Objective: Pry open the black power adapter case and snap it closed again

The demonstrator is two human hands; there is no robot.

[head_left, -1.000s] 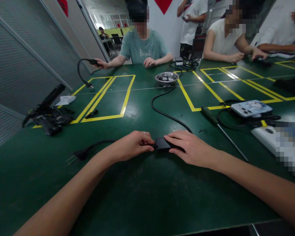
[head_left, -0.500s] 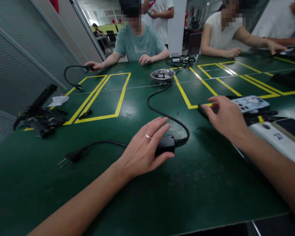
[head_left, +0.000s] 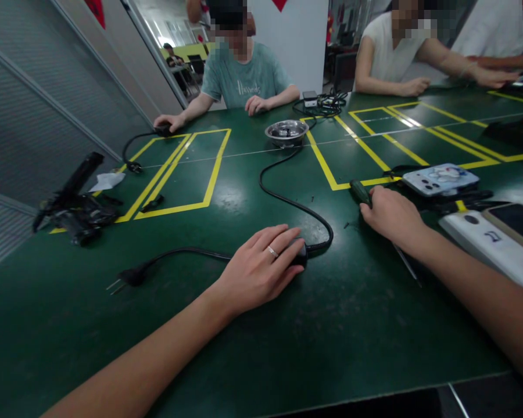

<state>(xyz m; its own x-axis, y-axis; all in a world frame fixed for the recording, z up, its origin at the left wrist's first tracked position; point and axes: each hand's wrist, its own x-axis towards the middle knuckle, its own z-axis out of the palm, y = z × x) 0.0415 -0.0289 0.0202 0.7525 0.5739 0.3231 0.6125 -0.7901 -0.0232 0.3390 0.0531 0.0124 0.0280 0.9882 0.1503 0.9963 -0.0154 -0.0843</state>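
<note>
My left hand lies over a black power adapter on the green table, its fingers curved down on it and covering most of it. One black cable runs left from the adapter to a two-pin plug; another cable loops away toward a metal bowl. My right hand is closed around a screwdriver with a dark green handle; its thin shaft sticks out behind the hand, along the table.
A phone in a patterned case and a white power strip lie at the right. A black pile of gear sits at the left edge. Yellow tape boxes mark the table. Other people sit across it, one holding a cable.
My left hand shifted from the adapter's left end to lie over it. My right hand left the adapter, reached right and closed on the screwdriver.
</note>
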